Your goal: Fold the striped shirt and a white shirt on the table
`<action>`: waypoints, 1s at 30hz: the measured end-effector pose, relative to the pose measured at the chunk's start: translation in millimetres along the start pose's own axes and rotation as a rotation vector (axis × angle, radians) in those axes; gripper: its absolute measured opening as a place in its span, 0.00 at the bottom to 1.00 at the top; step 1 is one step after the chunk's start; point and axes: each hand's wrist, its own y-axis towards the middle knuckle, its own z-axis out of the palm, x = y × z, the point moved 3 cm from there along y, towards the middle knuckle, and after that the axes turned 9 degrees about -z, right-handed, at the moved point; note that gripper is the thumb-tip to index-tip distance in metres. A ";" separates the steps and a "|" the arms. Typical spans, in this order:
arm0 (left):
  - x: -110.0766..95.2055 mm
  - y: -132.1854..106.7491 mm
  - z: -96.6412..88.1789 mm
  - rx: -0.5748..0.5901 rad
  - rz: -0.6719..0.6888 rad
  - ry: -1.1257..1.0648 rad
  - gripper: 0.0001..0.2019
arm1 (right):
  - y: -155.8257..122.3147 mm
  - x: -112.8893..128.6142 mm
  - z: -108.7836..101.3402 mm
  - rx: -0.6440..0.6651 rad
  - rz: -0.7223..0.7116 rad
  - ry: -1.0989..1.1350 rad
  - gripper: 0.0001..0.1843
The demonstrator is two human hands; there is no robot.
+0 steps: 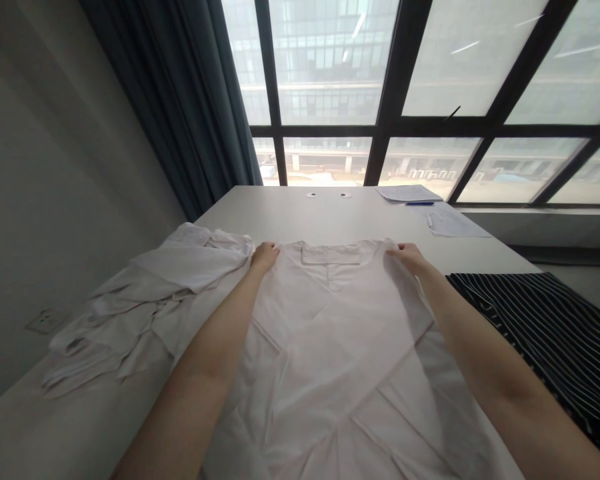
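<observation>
A white collared garment, seemingly a shirt or coat (pixel 330 333), is spread over the table toward me, its collar end farthest away. My left hand (pixel 265 256) pinches its left shoulder. At the opposite shoulder, my right hand (pixel 407 257) grips the cloth between thumb and fingers. The upper edge is stretched fairly straight between both hands, while creases run across the lower part. Beside my left hand lies a crumpled pile of white clothes (pixel 160 280). The garment's lower end runs out of view.
The white table (pixel 300 213) reaches toward the windows. Papers (pixel 457 220) and a blue pen (pixel 420 203) lie at its far right. Black-and-white striped cloth (pixel 545 333) covers the right edge. A dark curtain (pixel 180 100) hangs at the left, near a wall socket (pixel 46 321).
</observation>
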 end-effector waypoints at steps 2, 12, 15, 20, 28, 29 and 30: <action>-2.0 8.1 -6.3 -0.007 -0.011 -0.125 0.08 | -1.1 5.7 -5.2 -0.031 0.047 0.107 0.13; -20.5 -5.9 -86.5 -0.170 0.081 -0.679 0.06 | -22.9 71.8 -63.7 -0.225 -0.043 0.526 0.12; -13.1 -42.0 -120.0 -0.173 0.178 -0.856 0.09 | -62.3 89.1 -91.0 -0.172 -0.190 0.654 0.11; 32.9 -150.3 -161.3 -0.204 0.291 -0.879 0.12 | -166.7 75.5 -140.5 -0.134 -0.166 0.539 0.14; 130.1 -318.9 -127.6 0.311 0.514 -0.547 0.07 | -314.5 -1.8 -157.9 0.576 -0.196 0.064 0.23; 142.5 -329.4 -118.6 0.385 0.508 -0.473 0.09 | -325.9 -12.1 -154.9 0.620 -0.195 0.011 0.21; 154.1 -337.0 -112.0 0.434 0.514 -0.410 0.11 | -335.2 -20.0 -152.1 0.663 -0.224 -0.026 0.19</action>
